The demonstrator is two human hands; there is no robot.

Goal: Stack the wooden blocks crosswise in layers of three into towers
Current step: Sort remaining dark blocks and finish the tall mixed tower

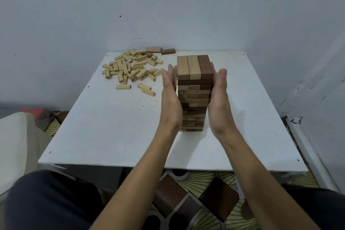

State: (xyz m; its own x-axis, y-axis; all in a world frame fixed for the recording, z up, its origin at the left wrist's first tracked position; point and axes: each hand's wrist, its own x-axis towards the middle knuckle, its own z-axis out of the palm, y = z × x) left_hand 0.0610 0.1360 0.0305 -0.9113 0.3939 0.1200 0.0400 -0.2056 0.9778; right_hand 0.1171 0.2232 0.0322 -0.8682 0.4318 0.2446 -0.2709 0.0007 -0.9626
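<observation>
A tall tower of wooden blocks (194, 88) stands on the white table (112, 136), right of centre, in crosswise layers of three; its top layer has two light blocks and one dark one. My left hand (170, 97) lies flat against the tower's left side with straight fingers. On the right side, my right hand (218, 99) presses flat against the tower in the same way. Neither hand holds a block.
A heap of several small light blocks (130, 69) lies at the table's far left. Two larger blocks (160, 50) rest at the far edge by the wall. Walls close in behind and to the right. A white seat (13, 145) stands left.
</observation>
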